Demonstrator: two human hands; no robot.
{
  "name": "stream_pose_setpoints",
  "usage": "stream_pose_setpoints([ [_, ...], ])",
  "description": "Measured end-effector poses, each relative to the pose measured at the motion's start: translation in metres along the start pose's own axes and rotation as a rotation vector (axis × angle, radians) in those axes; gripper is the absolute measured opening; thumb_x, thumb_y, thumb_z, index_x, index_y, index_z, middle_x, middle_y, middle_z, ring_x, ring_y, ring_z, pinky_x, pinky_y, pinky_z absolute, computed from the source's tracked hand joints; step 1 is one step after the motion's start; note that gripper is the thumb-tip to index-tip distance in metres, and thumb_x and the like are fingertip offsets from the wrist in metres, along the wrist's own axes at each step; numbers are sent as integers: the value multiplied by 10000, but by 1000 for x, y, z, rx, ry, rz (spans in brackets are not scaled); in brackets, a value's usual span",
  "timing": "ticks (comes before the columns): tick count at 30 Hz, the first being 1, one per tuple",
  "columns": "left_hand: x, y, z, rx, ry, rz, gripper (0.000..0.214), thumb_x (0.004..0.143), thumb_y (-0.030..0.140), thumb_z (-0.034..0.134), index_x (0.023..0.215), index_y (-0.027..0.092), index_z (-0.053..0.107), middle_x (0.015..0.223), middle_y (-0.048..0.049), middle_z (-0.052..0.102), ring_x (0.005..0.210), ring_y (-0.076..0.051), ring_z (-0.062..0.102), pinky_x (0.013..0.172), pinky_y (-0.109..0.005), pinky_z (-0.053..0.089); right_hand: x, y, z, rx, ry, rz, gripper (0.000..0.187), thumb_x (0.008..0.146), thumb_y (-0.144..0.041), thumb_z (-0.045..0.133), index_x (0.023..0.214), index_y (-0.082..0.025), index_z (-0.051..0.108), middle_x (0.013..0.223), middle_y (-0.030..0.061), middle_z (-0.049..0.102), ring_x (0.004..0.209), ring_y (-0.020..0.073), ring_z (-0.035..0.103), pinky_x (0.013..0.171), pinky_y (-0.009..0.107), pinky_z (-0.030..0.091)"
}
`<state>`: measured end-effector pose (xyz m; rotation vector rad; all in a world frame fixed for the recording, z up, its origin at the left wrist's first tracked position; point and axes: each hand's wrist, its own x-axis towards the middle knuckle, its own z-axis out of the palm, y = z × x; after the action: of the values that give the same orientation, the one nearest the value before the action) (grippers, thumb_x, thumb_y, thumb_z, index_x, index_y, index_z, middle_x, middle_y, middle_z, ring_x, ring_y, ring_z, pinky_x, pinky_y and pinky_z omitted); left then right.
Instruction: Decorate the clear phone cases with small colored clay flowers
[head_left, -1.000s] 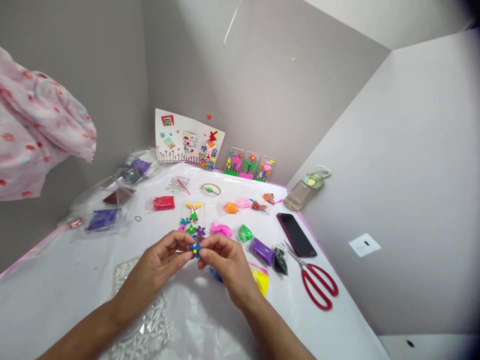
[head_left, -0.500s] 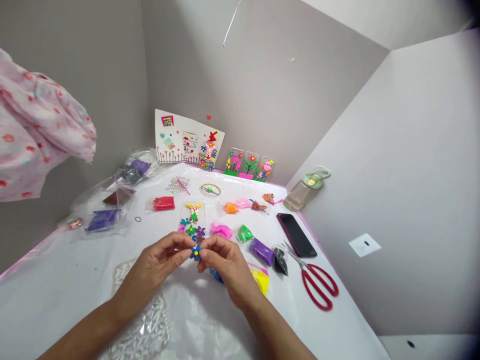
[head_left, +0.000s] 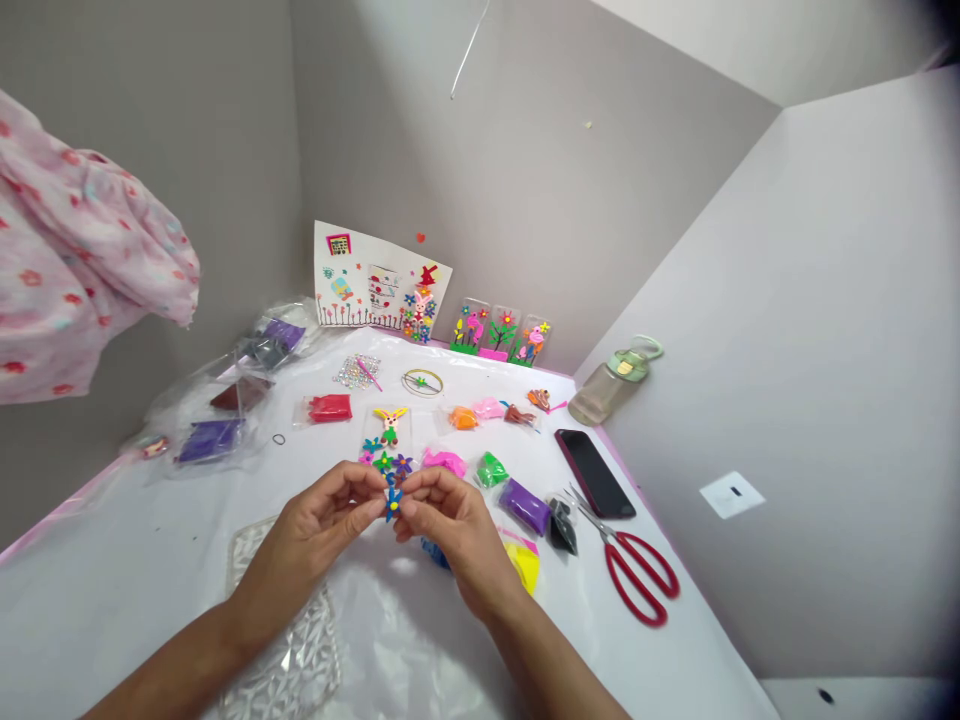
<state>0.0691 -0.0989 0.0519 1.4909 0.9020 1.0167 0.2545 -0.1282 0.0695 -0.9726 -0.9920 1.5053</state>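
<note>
Between my fingertips, above the table, is a small blue clay flower [head_left: 393, 505] with a yellow centre. My left hand [head_left: 324, 515] pinches it from the left, thumb against fingers. From the other side my right hand [head_left: 450, 520] pinches its right edge. Just beyond my fingers lies a clear phone case [head_left: 409, 425] bearing a clay rabbit [head_left: 390, 425] and several coloured clay flowers [head_left: 384, 461]; its near end is hidden by my hands. Part of a blue clay lump [head_left: 435, 553] shows under my right hand.
Bags of pink [head_left: 444, 461], green [head_left: 491, 469], purple [head_left: 525, 507] and black clay [head_left: 562, 527] lie to the right, near red-handled scissors [head_left: 637, 575], a phone [head_left: 595, 474] and a bottle [head_left: 611, 383]. A textured clear mat [head_left: 289, 660] lies under my left forearm. Decorated cases [head_left: 504, 330] lean on the wall.
The blue flower has turned slightly between my fingertips, its petals now more upright. Both hands keep their pinch in almost the same place; the whole view has shifted a little.
</note>
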Motion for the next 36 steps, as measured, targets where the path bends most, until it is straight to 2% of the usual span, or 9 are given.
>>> stream_pose_setpoints([
  [6, 0, -2, 2, -45, -21, -23, 221, 947, 491, 688, 1020, 282, 688, 981, 10, 687, 936, -175, 681, 853, -248, 540, -1, 1, 1, -61, -28, 20, 323, 722, -326, 898, 948, -163, 734, 737, -23, 669, 663, 85, 579, 680, 211, 466],
  [14, -2, -2, 4, -20, -71, -29, 232, 955, 486, 665, 1039, 271, 685, 1017, -16, 681, 990, -209, 673, 924, -308, 536, 0, 2, 1, -109, 12, 30, 219, 743, -308, 827, 850, -161, 705, 701, -29, 636, 632, 85, 549, 650, 209, 433],
  [19, -1, -3, 4, -13, -70, -40, 238, 952, 475, 665, 1047, 257, 671, 1028, -25, 683, 1000, -218, 671, 926, -317, 534, 0, 1, 1, -73, 7, 51, 296, 719, -372, 872, 848, -168, 700, 690, -31, 635, 624, 88, 549, 657, 219, 460],
  [23, -1, -1, 3, -38, -48, -55, 251, 948, 480, 665, 1050, 251, 652, 1014, -30, 693, 989, -225, 683, 897, -318, 542, -1, -1, 1, -59, 1, 48, 337, 751, -445, 862, 896, -176, 722, 679, -22, 647, 621, 100, 562, 670, 236, 479],
  [27, -1, 1, 2, 16, -34, -52, 269, 947, 507, 652, 1043, 255, 653, 997, -27, 712, 970, -227, 686, 907, -325, 532, 0, -1, 0, -50, 34, 44, 336, 720, -441, 881, 863, -175, 733, 700, -13, 665, 616, 102, 570, 663, 239, 480],
  [30, 0, 1, 1, 71, -17, -72, 333, 955, 562, 611, 1078, 257, 661, 1060, -44, 728, 1031, -249, 680, 941, -344, 518, 1, 0, 0, -38, 43, 45, 334, 716, -434, 885, 855, -166, 742, 749, 0, 688, 618, 95, 576, 662, 235, 480],
  [33, 1, 0, 0, 79, -36, -96, 395, 961, 604, 580, 1139, 261, 664, 1152, -59, 728, 1118, -270, 660, 957, -353, 508, 1, 0, 0, -26, 36, 54, 329, 724, -425, 885, 861, -161, 745, 770, 5, 697, 621, 91, 584, 662, 229, 475],
  [36, 2, 0, -1, 48, -74, -94, 364, 971, 582, 584, 1131, 267, 673, 1106, -39, 727, 1100, -256, 660, 950, -337, 500, 1, 0, 0, -21, 17, 62, 339, 728, -437, 887, 856, -159, 742, 758, 4, 691, 616, 93, 583, 654, 227, 470],
])
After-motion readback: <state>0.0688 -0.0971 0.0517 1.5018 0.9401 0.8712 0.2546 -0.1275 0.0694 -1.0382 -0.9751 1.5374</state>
